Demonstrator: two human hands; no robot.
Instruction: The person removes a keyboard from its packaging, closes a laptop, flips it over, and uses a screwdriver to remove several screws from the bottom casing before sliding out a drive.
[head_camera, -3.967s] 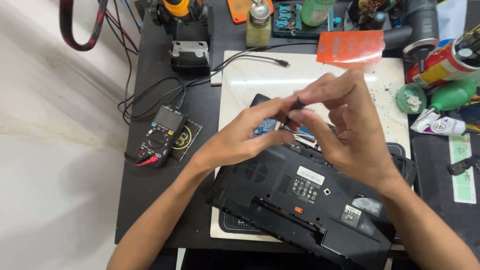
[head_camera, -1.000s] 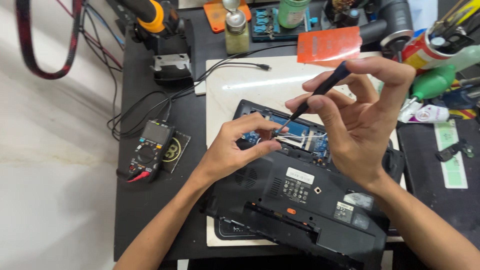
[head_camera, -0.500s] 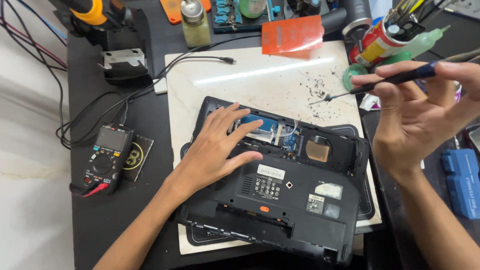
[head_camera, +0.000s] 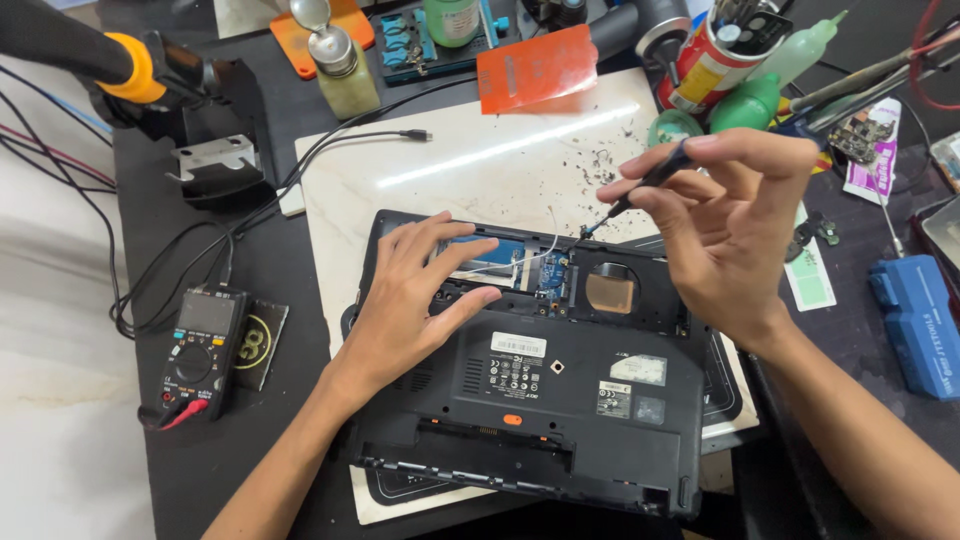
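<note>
With the upturned black laptop (head_camera: 540, 400) on the pale mat (head_camera: 470, 160) already opened at its bay, the left hand (head_camera: 415, 300) lies flat there, the right hand (head_camera: 725, 225) pinching a thin screwdriver (head_camera: 640, 190) above, base unremoved

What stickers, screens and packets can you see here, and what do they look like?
White label: rectangle on the laptop's black underside, by the left hand.
Small stickers: pale squares, lower right of the underside.
Multimeter screen: grey rectangle, left on the desk.
Can: red and white, top right, full of tools.
Packet: white and purple, far right.
Right hand holds a dark tool.
</note>
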